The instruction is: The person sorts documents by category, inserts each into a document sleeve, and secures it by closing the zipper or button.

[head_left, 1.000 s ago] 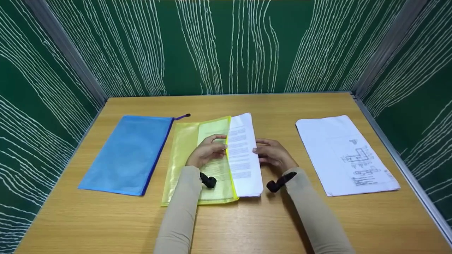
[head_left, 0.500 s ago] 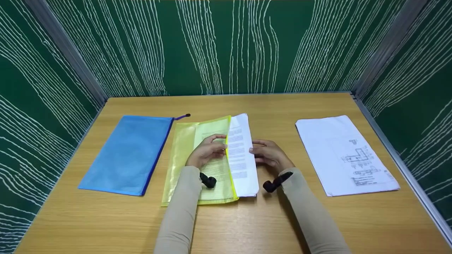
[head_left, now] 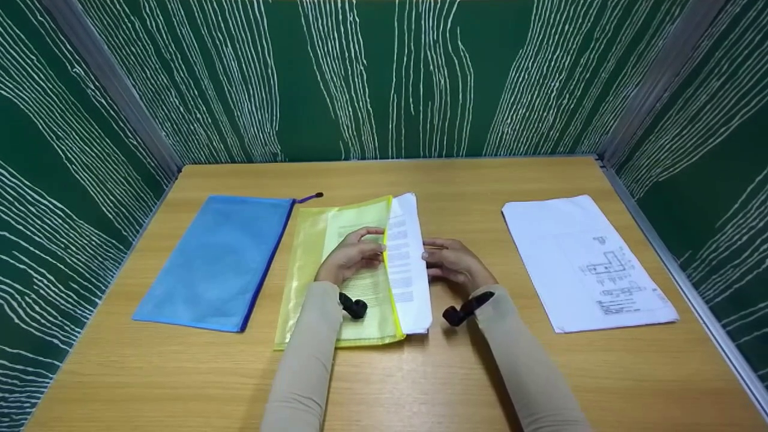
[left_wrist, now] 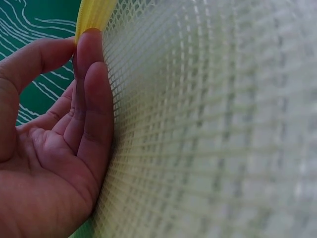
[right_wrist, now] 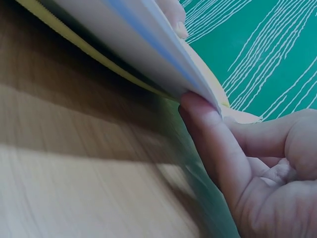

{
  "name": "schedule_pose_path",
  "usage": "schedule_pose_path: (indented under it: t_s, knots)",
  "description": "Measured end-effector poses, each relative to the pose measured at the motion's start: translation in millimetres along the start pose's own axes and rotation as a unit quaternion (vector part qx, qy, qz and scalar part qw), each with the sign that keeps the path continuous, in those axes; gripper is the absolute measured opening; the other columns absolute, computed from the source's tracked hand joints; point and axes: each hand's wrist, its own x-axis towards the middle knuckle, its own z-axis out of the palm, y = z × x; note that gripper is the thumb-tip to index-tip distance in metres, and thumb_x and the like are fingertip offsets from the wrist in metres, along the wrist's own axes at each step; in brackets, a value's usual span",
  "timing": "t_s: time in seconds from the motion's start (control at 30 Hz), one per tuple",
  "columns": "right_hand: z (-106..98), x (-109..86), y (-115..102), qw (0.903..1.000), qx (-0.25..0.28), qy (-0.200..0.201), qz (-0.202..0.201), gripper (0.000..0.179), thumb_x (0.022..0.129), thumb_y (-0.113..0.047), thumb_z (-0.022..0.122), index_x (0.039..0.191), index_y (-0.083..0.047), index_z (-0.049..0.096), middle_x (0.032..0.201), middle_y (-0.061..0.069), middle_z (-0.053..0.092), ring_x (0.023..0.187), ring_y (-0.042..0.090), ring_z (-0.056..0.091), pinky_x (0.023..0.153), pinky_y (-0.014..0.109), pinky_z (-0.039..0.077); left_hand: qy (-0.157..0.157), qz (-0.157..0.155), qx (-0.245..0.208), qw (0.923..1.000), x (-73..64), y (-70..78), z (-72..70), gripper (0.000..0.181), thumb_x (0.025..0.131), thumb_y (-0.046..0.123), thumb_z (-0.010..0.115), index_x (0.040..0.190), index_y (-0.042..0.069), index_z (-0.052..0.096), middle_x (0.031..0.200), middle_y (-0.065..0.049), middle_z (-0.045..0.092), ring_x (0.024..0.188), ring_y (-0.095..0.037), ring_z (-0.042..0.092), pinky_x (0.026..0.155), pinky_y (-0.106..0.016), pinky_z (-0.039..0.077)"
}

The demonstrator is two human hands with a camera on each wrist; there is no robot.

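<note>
A translucent yellow mesh zip folder (head_left: 309, 270) lies mid-table with a stack of printed papers (head_left: 411, 288) partly inside it. The papers' right strip sticks out past the folder's zip edge, and their text shows through the mesh. My left hand (head_left: 353, 258) pinches that yellow edge between thumb and fingers; the left wrist view shows the fingertips on the zip band (left_wrist: 94, 17). At the papers' outer edge, my right hand (head_left: 459, 264) grips the stack, thumb on one face and fingers on the other, as the right wrist view shows close up.
To the left lies a blue zip folder (head_left: 216, 264) with a dark blue edge and a purple pull tab. Another paper stack (head_left: 552, 252) with a technical drawing lies at the right. Green panels (head_left: 420, 78) with white lines stand around the wooden table (head_left: 396, 390).
The papers have slid left, deeper into the yellow folder, and my right hand has moved left with them. My left hand has stayed at the folder's edge.
</note>
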Motion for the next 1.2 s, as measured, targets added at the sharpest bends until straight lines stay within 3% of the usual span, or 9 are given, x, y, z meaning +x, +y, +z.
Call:
schedule_pose_path:
  t_s: [0.47,0.73,1.2]
  knots:
    - [7,2.6,3,0.9999,0.007,-0.008,-0.002,0.058,0.094,0.002,0.053,0.148,-0.001,0.033,0.126,0.015,0.058,0.092,0.016,0.066,0.073,0.028,0.058,-0.012,0.005,-0.006,0.9999,-0.2,-0.8,-0.1,0.051,0.086,0.006,0.067,0.134,0.011,0.051,0.077,-0.002,0.065,0.066,-0.013,0.061,0.064,-0.026,0.053]
    - [12,5.1,4,0.9999,0.007,0.004,0.009,0.054,0.092,0.0,0.057,0.143,-0.004,0.041,0.117,0.013,0.062,0.093,0.018,0.067,0.073,0.029,0.058,-0.011,0.008,-0.013,0.9998,1.2,-2.3,-0.1,0.051,0.085,0.006,0.067,0.133,0.011,0.051,0.078,-0.002,0.067,0.064,-0.012,0.061,0.063,-0.025,0.052]
    - [18,8.8,7,0.9997,0.017,-0.014,-0.011,0.05,0.091,0.0,0.06,0.138,0.004,0.042,0.107,0.01,0.064,0.089,0.019,0.068,0.073,0.03,0.058,-0.009,0.004,-0.025,0.9996,1.5,-1.2,0.6,0.05,0.085,0.005,0.067,0.132,0.011,0.051,0.08,-0.003,0.067,0.065,-0.013,0.062,0.063,-0.025,0.053]
